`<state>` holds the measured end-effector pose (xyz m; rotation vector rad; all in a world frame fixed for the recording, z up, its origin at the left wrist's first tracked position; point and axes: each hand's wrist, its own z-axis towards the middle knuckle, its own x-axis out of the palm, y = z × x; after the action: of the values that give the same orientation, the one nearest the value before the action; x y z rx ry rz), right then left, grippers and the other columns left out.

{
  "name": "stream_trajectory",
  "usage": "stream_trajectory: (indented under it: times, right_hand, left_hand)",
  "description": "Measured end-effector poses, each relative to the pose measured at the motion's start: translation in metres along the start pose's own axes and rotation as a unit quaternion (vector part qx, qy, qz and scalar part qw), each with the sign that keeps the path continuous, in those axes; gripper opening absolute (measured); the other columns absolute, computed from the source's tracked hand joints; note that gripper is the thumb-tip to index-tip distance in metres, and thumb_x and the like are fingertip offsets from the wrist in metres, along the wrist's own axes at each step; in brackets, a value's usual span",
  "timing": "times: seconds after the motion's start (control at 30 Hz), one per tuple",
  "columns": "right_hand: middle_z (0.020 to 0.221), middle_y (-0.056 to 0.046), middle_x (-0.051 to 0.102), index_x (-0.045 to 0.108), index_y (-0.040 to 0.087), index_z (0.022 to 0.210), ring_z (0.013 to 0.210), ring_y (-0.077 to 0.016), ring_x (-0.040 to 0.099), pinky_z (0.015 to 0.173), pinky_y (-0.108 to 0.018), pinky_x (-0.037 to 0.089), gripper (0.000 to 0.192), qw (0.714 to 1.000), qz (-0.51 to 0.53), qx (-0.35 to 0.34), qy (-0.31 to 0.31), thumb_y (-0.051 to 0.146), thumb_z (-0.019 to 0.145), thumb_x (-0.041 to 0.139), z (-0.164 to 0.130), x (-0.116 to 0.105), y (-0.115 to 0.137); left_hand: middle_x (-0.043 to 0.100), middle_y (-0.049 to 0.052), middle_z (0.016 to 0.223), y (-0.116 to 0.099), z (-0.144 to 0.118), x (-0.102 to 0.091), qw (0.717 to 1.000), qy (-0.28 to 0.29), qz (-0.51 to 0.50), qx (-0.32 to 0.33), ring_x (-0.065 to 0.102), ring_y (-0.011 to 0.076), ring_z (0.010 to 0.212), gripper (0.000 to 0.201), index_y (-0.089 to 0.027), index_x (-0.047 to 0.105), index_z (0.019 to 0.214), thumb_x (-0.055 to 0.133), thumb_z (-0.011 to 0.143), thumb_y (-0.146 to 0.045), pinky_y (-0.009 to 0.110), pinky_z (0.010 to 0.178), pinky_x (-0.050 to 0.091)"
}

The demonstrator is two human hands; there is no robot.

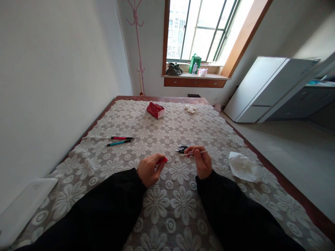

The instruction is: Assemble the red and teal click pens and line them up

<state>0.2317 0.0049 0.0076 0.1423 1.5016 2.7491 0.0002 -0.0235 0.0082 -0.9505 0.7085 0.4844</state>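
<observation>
My left hand (148, 169) grips a small red pen part (162, 160), its fingers closed round it just above the flowered tablecloth (162, 205). My right hand (202, 161) pinches a thin white pen refill (192, 153) that points left. Just beyond my right fingers lie a few dark pen parts (182, 149). A red pen (121, 138) and a teal pen (119, 142) lie side by side to the far left of my hands.
A crumpled white tissue (243, 166) lies right of my right hand. A red box (155, 109) and a small white scrap (190, 109) sit at the far end. A white board (23, 205) rests at the near left edge. A wall runs along the left.
</observation>
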Motion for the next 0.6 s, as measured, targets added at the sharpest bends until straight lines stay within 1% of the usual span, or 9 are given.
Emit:
stream_trajectory:
  times: [0.1,0.17,0.27,0.33,0.4,0.47,0.5,0.53,0.6]
  right_hand:
    - [0.067,0.000,0.062,0.058,0.021,0.084,0.060,-0.0150,0.059,0.060,-0.028,0.047,0.035,0.996,-0.080,-0.029,0.027,0.043,0.105,0.041,-0.005,-0.002,0.000]
    - [0.066,0.000,0.063,0.062,0.021,0.086,0.058,-0.0146,0.058,0.061,-0.028,0.046,0.032,0.976,-0.190,-0.050,0.090,0.037,0.105,0.040,-0.007,-0.005,-0.003]
    - [0.089,-0.004,0.074,0.068,0.021,0.097,0.076,-0.0176,0.067,0.072,-0.029,0.048,0.024,0.914,-0.349,-0.066,0.195,0.028,0.100,0.045,-0.008,-0.006,-0.010]
    - [0.100,-0.005,0.074,0.069,0.023,0.108,0.083,-0.0189,0.069,0.073,-0.028,0.047,0.023,0.872,-0.428,-0.045,0.234,0.025,0.097,0.050,-0.009,-0.004,-0.014]
    - [0.102,-0.004,0.072,0.070,0.025,0.112,0.082,-0.0190,0.069,0.068,-0.027,0.046,0.023,0.831,-0.489,-0.013,0.264,0.026,0.095,0.054,-0.009,-0.001,-0.016]
    - [0.099,-0.004,0.070,0.071,0.026,0.105,0.079,-0.0183,0.067,0.064,-0.026,0.044,0.019,0.809,-0.516,0.005,0.283,0.027,0.094,0.055,-0.008,0.000,-0.016]
    - [0.098,-0.004,0.069,0.072,0.025,0.099,0.078,-0.0178,0.066,0.063,-0.026,0.043,0.018,0.811,-0.510,0.004,0.286,0.027,0.094,0.055,-0.008,0.001,-0.016]
    - [0.096,-0.004,0.068,0.071,0.024,0.095,0.078,-0.0174,0.066,0.064,-0.025,0.043,0.017,0.824,-0.490,-0.003,0.283,0.026,0.094,0.054,-0.007,0.001,-0.015]
    - [0.092,-0.004,0.067,0.068,0.022,0.091,0.076,-0.0167,0.063,0.066,-0.026,0.044,0.016,0.871,-0.413,-0.023,0.266,0.024,0.094,0.052,-0.006,0.002,-0.011]
  left_hand:
    - [0.068,0.000,0.084,0.001,-0.001,0.000,1.000,0.021,0.001,0.001,0.061,0.0143,0.070,0.012,-0.022,0.059,0.104,0.054,0.094,-0.025,0.028,0.067,0.046]
    - [0.067,0.000,0.083,0.001,-0.001,0.000,0.999,0.032,-0.005,0.008,0.061,0.0141,0.069,0.011,-0.022,0.058,0.104,0.054,0.094,-0.023,0.028,0.066,0.045]
    - [0.066,0.000,0.082,0.001,-0.002,0.001,0.999,0.036,-0.010,0.019,0.060,0.0140,0.068,0.010,-0.021,0.056,0.103,0.053,0.093,-0.023,0.027,0.065,0.043]
    - [0.065,0.000,0.079,0.000,-0.002,0.000,0.999,0.038,-0.008,0.027,0.060,0.0141,0.067,0.009,-0.021,0.056,0.101,0.052,0.093,-0.023,0.027,0.064,0.042]
    - [0.064,0.000,0.077,-0.001,-0.002,-0.001,0.999,0.040,-0.005,0.034,0.059,0.0139,0.065,0.009,-0.021,0.055,0.100,0.052,0.093,-0.023,0.027,0.063,0.042]
    - [0.063,0.000,0.076,-0.002,-0.002,-0.001,0.998,0.044,-0.007,0.040,0.058,0.0136,0.064,0.008,-0.021,0.055,0.099,0.052,0.092,-0.022,0.026,0.062,0.041]
    - [0.062,-0.001,0.075,-0.002,-0.002,-0.001,0.998,0.046,-0.010,0.041,0.057,0.0133,0.063,0.008,-0.021,0.055,0.099,0.052,0.091,-0.022,0.026,0.062,0.040]
    - [0.062,-0.001,0.075,-0.002,-0.002,-0.002,0.998,0.051,-0.014,0.042,0.057,0.0131,0.062,0.009,-0.020,0.054,0.099,0.051,0.091,-0.021,0.026,0.061,0.040]
    - [0.061,-0.001,0.073,-0.002,-0.003,-0.002,0.997,0.061,-0.025,0.037,0.056,0.0129,0.061,0.010,-0.020,0.053,0.099,0.050,0.090,-0.019,0.025,0.059,0.039]
